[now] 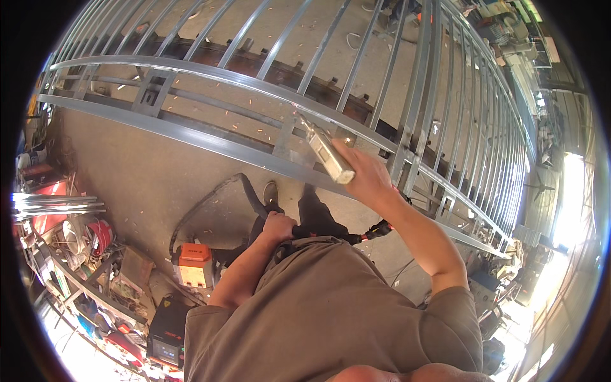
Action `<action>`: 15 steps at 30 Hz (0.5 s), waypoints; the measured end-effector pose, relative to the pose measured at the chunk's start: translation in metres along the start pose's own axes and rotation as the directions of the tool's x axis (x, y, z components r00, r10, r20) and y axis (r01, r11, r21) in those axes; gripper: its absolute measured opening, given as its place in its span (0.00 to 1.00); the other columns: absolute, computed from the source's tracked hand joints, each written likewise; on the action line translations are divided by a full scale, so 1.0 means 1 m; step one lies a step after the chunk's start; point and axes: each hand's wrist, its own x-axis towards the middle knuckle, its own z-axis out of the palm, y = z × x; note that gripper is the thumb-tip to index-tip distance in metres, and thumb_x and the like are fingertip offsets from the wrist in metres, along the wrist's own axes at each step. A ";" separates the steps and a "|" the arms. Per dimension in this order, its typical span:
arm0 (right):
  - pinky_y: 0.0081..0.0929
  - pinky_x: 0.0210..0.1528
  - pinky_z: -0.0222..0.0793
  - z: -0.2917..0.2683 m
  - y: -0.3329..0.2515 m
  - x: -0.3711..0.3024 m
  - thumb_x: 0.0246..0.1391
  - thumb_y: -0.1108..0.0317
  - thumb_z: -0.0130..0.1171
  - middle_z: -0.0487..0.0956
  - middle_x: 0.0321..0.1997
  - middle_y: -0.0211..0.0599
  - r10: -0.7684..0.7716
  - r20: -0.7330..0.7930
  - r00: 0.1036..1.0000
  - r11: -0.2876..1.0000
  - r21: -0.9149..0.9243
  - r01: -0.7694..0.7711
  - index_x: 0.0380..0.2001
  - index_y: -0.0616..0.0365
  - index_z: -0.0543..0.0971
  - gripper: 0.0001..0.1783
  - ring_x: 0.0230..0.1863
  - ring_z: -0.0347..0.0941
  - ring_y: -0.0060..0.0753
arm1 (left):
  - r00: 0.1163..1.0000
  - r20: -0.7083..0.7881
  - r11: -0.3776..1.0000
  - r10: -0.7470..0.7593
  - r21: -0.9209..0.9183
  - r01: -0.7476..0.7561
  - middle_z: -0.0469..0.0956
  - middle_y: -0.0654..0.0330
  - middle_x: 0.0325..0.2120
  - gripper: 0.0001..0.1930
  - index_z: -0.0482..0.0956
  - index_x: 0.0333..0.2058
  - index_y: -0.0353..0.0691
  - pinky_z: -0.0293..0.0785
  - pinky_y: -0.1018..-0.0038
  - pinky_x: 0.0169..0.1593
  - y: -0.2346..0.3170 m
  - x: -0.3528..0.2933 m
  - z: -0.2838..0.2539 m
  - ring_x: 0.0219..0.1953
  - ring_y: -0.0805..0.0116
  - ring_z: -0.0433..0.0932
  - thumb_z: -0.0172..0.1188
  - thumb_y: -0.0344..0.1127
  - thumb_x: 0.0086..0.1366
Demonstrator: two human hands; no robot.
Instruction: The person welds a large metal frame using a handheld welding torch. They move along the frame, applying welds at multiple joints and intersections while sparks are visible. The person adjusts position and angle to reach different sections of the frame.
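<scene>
My right hand is closed around a pale metal handheld welding gun. Its thin nozzle meets the lower side of a shiny metal rail, part of a large barred frame. Small orange sparks scatter to the left of the tip. Down at my waist, my left hand is closed on a thick black hose, which loops out over the floor to the left. A flat lower rail of the frame runs in front of my legs.
An orange-topped box stands on the floor at left, near a black machine with a screen. Cluttered scrap and tools fill the lower left, with a bundle of shiny tubes above. Upright bars extend right.
</scene>
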 end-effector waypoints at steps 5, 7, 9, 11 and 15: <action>0.51 0.47 0.79 0.001 0.002 -0.031 0.48 0.71 0.69 0.82 0.53 0.43 0.078 0.006 0.997 0.997 -0.012 -0.078 0.73 0.38 0.63 0.48 0.48 0.81 0.60 | 0.999 0.031 1.000 0.014 0.017 -0.014 0.87 0.59 0.33 0.15 0.88 0.32 0.54 0.70 0.56 0.51 0.000 0.005 -0.001 0.43 0.55 0.85 0.63 0.53 0.53; 0.51 0.48 0.79 0.004 0.007 -0.038 0.48 0.72 0.69 0.82 0.52 0.43 0.100 -0.019 0.995 0.994 -0.031 -0.101 0.74 0.38 0.62 0.49 0.48 0.81 0.60 | 0.999 0.042 1.000 0.015 0.021 -0.016 0.87 0.59 0.33 0.16 0.88 0.31 0.53 0.72 0.55 0.52 0.001 0.007 -0.002 0.43 0.53 0.85 0.64 0.56 0.53; 0.52 0.47 0.80 0.006 0.012 -0.042 0.47 0.75 0.66 0.81 0.51 0.43 0.132 -0.005 0.991 0.989 -0.073 -0.132 0.74 0.40 0.61 0.50 0.47 0.81 0.59 | 0.999 0.053 1.000 -0.002 0.022 0.001 0.87 0.59 0.34 0.15 0.88 0.32 0.53 0.72 0.55 0.53 0.003 0.008 -0.002 0.44 0.54 0.85 0.64 0.55 0.53; 0.52 0.48 0.81 0.008 0.017 -0.043 0.46 0.76 0.64 0.80 0.52 0.44 0.158 0.009 0.987 0.982 -0.101 -0.157 0.74 0.41 0.59 0.51 0.47 0.81 0.58 | 0.998 0.057 1.000 0.002 0.028 -0.004 0.87 0.58 0.34 0.15 0.88 0.32 0.53 0.72 0.55 0.52 0.004 0.008 -0.002 0.43 0.54 0.85 0.63 0.54 0.54; 0.52 0.49 0.80 0.014 0.015 -0.044 0.47 0.75 0.65 0.80 0.53 0.42 0.205 0.026 0.978 0.970 -0.138 -0.200 0.75 0.37 0.58 0.52 0.49 0.81 0.58 | 0.999 0.035 0.999 0.031 0.034 -0.032 0.88 0.57 0.33 0.15 0.89 0.33 0.53 0.71 0.56 0.51 0.002 0.007 0.000 0.42 0.54 0.86 0.63 0.53 0.54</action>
